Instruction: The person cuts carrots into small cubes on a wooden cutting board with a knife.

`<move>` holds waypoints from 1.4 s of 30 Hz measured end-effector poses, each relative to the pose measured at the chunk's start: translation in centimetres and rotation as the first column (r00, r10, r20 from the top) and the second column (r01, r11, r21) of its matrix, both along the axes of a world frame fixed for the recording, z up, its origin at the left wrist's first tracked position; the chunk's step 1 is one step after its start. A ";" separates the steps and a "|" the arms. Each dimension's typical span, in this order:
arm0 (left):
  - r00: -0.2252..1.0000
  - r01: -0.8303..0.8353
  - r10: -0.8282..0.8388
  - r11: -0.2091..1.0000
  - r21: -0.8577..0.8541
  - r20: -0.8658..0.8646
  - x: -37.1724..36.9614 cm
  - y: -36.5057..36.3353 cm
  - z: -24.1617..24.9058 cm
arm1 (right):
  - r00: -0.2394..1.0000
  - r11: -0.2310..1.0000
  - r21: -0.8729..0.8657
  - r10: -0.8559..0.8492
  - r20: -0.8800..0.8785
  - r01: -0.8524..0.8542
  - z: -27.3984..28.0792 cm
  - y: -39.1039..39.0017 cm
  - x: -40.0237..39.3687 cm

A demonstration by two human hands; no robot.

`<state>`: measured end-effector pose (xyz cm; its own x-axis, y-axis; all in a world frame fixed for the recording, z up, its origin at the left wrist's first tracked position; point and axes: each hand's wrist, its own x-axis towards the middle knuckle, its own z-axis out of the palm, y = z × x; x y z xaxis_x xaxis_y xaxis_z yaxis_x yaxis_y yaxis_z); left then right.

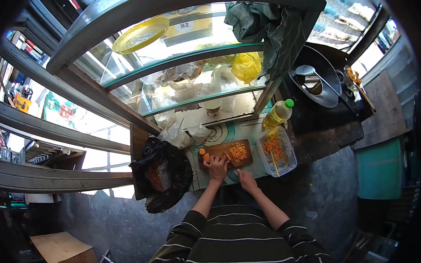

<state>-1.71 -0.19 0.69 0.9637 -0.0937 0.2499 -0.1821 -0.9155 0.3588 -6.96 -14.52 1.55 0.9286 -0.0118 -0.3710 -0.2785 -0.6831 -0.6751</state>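
A wooden cutting board (pixel 245 159) lies on the counter in front of me. My left hand (pixel 217 168) is on its left part, fingers pressed down on a piece of carrot. Carrot pieces (pixel 204 155) lie just beyond those fingers, and diced carrot (pixel 238 152) is heaped on the right of the board. My right hand (pixel 247 180) is closed at the board's front edge around a knife (pixel 232 162), whose blade points toward the left fingers. To the right stands a clear plastic container (pixel 290 160) holding chopped orange food and a yellow utensil.
A bottle with a green cap (pixel 278 114) stands behind the container. Left of the board is a black plastic bag (pixel 180 174), with white bags (pixel 175 137) behind it. A glass case (pixel 204 100) rises beyond the board. A wok (pixel 328 96) with a ladle sits at the right.
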 end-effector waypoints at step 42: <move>0.987 0.127 -0.112 0.984 0.129 -0.113 2.2 0.3 1.4 | 0.979 0.983 -0.012 -0.185 -0.089 0.184 1.3 -0.1 -2.5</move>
